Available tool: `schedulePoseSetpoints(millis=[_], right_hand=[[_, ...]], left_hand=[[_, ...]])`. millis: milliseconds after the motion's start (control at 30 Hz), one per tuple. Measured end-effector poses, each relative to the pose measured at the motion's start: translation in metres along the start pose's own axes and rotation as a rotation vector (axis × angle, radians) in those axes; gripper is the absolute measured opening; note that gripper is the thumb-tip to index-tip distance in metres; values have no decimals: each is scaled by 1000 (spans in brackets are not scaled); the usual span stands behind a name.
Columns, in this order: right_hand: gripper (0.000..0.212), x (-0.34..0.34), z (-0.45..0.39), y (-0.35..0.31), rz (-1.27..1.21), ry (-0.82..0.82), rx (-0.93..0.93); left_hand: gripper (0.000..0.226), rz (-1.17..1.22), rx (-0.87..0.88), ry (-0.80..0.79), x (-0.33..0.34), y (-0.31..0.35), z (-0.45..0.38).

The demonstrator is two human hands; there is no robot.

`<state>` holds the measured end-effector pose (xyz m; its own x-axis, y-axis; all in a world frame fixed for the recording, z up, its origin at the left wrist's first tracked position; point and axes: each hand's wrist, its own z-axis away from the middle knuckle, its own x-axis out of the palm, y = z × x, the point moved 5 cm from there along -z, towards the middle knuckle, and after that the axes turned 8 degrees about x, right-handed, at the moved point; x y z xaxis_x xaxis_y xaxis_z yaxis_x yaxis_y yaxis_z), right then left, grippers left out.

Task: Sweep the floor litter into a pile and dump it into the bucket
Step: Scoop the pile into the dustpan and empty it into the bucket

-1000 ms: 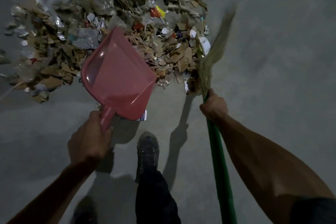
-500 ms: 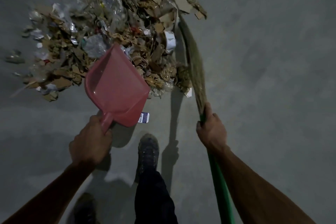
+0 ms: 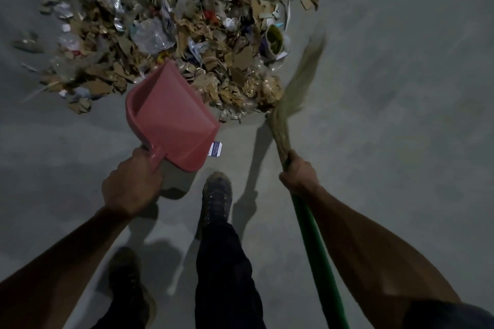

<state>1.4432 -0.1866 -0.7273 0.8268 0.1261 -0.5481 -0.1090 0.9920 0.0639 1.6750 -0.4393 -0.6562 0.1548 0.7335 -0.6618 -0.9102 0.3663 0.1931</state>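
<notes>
— What's he holding from where you stand?

— The left hand (image 3: 133, 185) is curled tight round the handle of a pink dustpan (image 3: 171, 117). The pan is tipped, its wide mouth pointing at the litter pile (image 3: 171, 26), the front edge right at the pile's near side.

— And the other hand?

— The right hand (image 3: 299, 176) is wrapped round the broom (image 3: 290, 93), just where the straw head meets the green stick. The stick runs back along his forearm. The bristles are blurred, fanned out against the right edge of the pile.

— What's in the pile?

— Mostly torn cardboard, crumpled clear plastic, scraps of paper, a few red bits. It lies on the grey concrete floor (image 3: 387, 141), spread wide across the top of the view, with loose pieces scattered off to the left.

— Anything else down there?

— A small blue and white tag (image 3: 216, 148) showing just beside the pan's lower corner. His shoe (image 3: 216, 195) is planted near it, dark trouser leg above, the other foot further back in shadow.

— The bucket?

— Can't see one from here.
</notes>
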Motion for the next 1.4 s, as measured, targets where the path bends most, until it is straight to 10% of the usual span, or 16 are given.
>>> schedulePoseSetpoints(millis=[467, 833, 1400], right_hand=[[61, -5, 97, 3, -84, 201, -13], [72, 31, 217, -3, -261, 257, -201], [75, 54, 78, -28, -91, 165, -490]], left_hand=[[18, 135, 23, 17, -11, -47, 37], [51, 398, -77, -153, -10, -112, 86], [13, 608, -348, -110, 136, -121, 45]])
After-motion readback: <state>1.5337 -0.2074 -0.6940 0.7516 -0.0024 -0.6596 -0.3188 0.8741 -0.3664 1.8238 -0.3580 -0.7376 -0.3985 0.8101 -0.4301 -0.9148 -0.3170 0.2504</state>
